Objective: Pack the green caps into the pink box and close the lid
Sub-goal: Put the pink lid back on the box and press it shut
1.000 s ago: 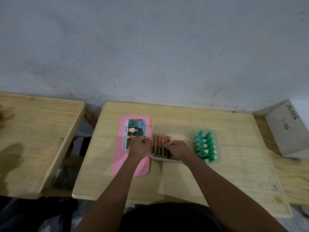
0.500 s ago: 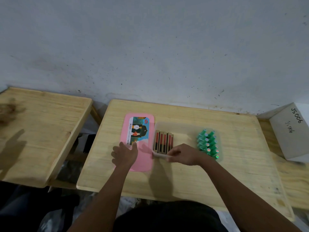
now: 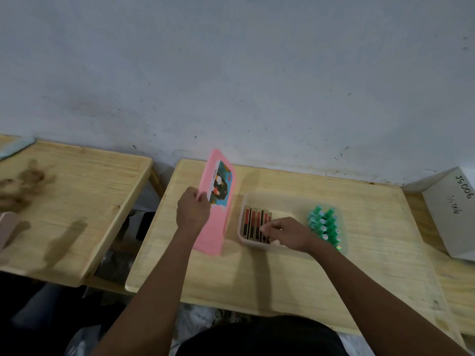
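The pink lid [image 3: 214, 227] with a picture sticker is tipped up on its right edge, and my left hand [image 3: 192, 211] grips its left edge. To its right lies the pale translucent box tray [image 3: 241, 233] on the table. Several red-and-tan sticks [image 3: 253, 224] stand side by side in its left part. Several green caps [image 3: 325, 224] fill its right part in rows. My right hand [image 3: 285, 233] rests in the tray with curled fingers on the rightmost stick.
The wooden table [image 3: 282, 278] runs to the wall. A second wooden table [image 3: 66, 206] stands to the left, with a gap between them. A white box [image 3: 455, 214] marked JS006 sits at the right edge.
My left hand took the pink lid's left edge and raised it from flat on the table to nearly upright. My right hand moved from the tray's front rim onto the sticks.
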Motion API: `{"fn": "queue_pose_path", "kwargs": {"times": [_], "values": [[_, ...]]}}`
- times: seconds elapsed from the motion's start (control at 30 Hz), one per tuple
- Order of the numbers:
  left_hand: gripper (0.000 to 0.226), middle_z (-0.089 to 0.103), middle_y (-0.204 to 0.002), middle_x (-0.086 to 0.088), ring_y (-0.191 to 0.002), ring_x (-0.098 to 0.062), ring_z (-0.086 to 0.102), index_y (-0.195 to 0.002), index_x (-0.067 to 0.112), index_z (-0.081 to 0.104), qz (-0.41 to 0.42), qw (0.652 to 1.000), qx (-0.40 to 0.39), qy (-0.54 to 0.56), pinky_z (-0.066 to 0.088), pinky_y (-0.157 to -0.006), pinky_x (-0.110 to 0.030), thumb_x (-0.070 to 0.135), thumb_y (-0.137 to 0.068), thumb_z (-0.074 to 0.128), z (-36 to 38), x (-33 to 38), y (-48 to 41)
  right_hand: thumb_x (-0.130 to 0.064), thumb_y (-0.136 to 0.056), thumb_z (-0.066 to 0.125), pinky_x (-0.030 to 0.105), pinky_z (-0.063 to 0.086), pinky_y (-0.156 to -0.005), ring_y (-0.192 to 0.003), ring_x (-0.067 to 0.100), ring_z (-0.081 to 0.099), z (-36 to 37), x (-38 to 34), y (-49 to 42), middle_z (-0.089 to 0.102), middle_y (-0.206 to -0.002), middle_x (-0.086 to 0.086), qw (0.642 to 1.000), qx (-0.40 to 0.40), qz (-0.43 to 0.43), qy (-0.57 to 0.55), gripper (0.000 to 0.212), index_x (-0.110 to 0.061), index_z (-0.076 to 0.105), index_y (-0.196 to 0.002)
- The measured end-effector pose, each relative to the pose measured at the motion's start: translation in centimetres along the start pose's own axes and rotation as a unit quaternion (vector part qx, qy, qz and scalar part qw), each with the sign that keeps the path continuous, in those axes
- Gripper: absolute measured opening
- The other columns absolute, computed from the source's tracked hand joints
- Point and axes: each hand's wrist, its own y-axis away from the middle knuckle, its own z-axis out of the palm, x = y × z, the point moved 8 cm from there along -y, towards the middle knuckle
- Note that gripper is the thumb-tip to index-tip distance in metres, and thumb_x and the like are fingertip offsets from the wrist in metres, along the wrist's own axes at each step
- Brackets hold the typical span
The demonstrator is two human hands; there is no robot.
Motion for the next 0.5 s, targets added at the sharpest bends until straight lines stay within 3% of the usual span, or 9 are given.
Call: {"fn": "queue_pose_path", "kwargs": {"times": [0.13, 0.23, 0.3, 0.37, 0.43, 0.5], "values": [[0.022, 0.055, -0.077, -0.006, -0.067, -0.021, 0.051, -0.087, 0.005, 0.051, 0.090, 0.986, 0.114, 0.088, 0.038, -0.058, -0.028, 0.024, -0.097, 0.049, -4.2, 6.5, 0.8, -0.036, -0.098, 0.050, 0.032, 0.053, -0.078, -0.101, 0.027, 0.065, -2.0, -1.9, 0.1, 0.067, -0.110, 0.018, 0.982, 0.096, 0.032, -0.157, 0.023, -0.021, 0.066, -0.105], [0.018, 0.054, -0.076, 0.001, -0.066, -0.006, 0.050, -0.088, 0.008, 0.051, 0.077, 0.957, 0.138, 0.242, 0.040, -0.055, -0.010, 0.023, -0.097, 0.052, -5.2, 9.0, 1.7, -0.046, -0.095, 0.052, 0.037, 0.055, -0.084, -0.102, 0.021, 0.065, -1.7, -2.8, 0.2, 0.064, -0.116, 0.009, 0.948, 0.081, 0.052, -0.304, 0.033, -0.024, 0.058, -0.119], [0.015, 0.060, -0.084, -0.003, -0.073, -0.007, 0.057, -0.092, 0.008, 0.053, 0.020, 0.937, 0.088, 0.337, 0.047, -0.060, -0.008, 0.023, -0.096, 0.054, -3.1, 8.9, 2.2, -0.043, -0.093, 0.058, 0.038, 0.056, -0.082, -0.103, 0.024, 0.065, -1.2, -3.4, 0.2, 0.064, -0.118, 0.010, 0.902, 0.060, 0.036, -0.427, 0.037, -0.019, 0.057, -0.121], [0.012, 0.067, -0.094, -0.011, -0.082, -0.019, 0.063, -0.093, 0.010, 0.056, -0.038, 0.918, 0.015, 0.395, 0.059, -0.077, -0.035, 0.022, -0.093, 0.058, 0.3, 8.1, 3.0, -0.026, -0.094, 0.060, 0.040, 0.056, -0.083, -0.103, 0.027, 0.065, -2.1, -3.7, 0.5, 0.066, -0.119, 0.013, 0.829, 0.084, -0.007, -0.552, 0.032, -0.011, 0.057, -0.122], [0.008, 0.068, -0.098, -0.015, -0.086, -0.025, 0.063, -0.093, 0.009, 0.055, -0.079, 0.888, -0.061, 0.448, 0.056, -0.086, -0.051, 0.015, -0.092, 0.059, 3.7, 7.6, 4.1, -0.011, -0.094, 0.058, 0.044, 0.056, -0.089, -0.109, 0.029, 0.064, -3.8, -2.7, 1.0, 0.066, -0.122, 0.013, 0.765, 0.143, -0.038, -0.626, 0.033, -0.007, 0.053, -0.126], [0.010, 0.067, -0.101, -0.017, -0.088, -0.026, 0.064, -0.100, 0.008, 0.052, -0.115, 0.852, -0.122, 0.496, 0.056, -0.082, -0.050, 0.007, -0.092, 0.058, 6.5, 7.4, 5.3, -0.007, -0.093, 0.059, 0.043, 0.057, -0.086, -0.109, 0.029, 0.065, -5.6, -0.9, 1.7, 0.067, -0.121, 0.013, 0.751, 0.201, -0.034, -0.629, 0.036, -0.005, 0.052, -0.128]]}}
